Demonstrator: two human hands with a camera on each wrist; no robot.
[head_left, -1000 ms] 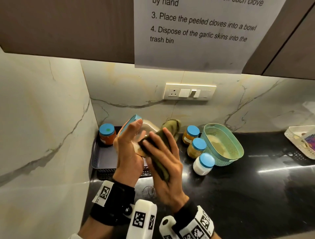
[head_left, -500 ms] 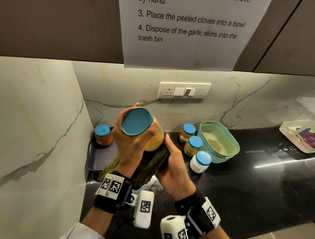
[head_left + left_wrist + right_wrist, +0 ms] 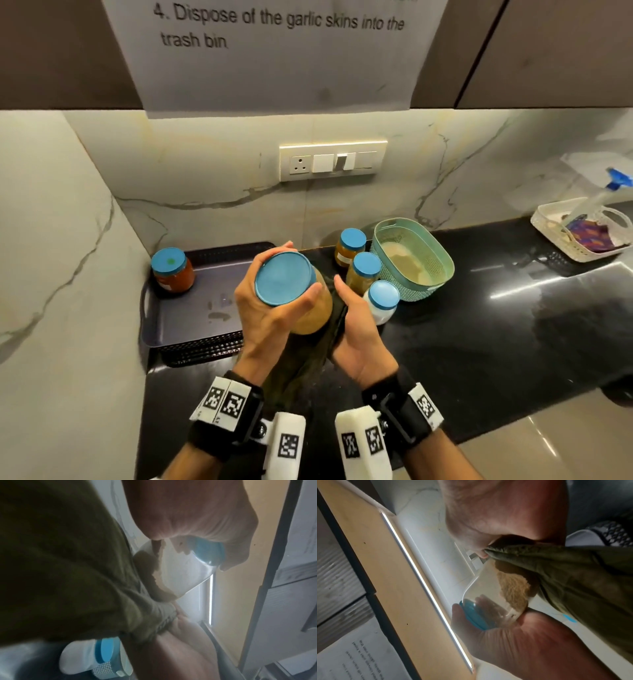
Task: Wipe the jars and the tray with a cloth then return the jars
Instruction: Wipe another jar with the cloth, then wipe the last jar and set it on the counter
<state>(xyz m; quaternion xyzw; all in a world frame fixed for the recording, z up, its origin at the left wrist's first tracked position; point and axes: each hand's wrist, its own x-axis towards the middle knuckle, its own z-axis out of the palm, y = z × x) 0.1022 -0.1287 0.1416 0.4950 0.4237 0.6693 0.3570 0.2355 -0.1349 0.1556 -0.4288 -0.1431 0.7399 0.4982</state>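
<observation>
My left hand point(image 3: 270, 318) is wrapped around the lid end of the big jar point(image 3: 308, 308), fingers and thumb curled round the blue lid point(image 3: 284, 278), holding it up off the counter point(image 3: 479, 335) and tilted so the lid faces me. There's tan powder inside, and it's slid toward the jar's base in the right wrist view. My right hand point(image 3: 359, 329) has the dark olive cloth point(image 3: 301, 363) bunched against the bottom of the jar, with the fingers curled in around the fabric and the thumb sticking up beside the glass. The rest of the cloth hangs down between my wrists.

The dark tray point(image 3: 191, 308) sits in the corner against the wall, left of my hands. One jar of red stuff point(image 3: 173, 270) stands in its back left corner, and there are some wet-looking smears on the tray floor. Three more blue-lidded jars are out on the counter right of my hands: two with yellowish contents point(image 3: 349, 246) point(image 3: 364, 274) and a white one point(image 3: 382, 301) nearest me, just beside my right hand. Right next to them there's a teal basket point(image 3: 442, 270). Farther right a white basket point(image 3: 548, 226) holds a spray bottle point(image 3: 603, 192). A printed instruction sheet point(image 3: 274, 51) hangs off the cabinet above.
</observation>
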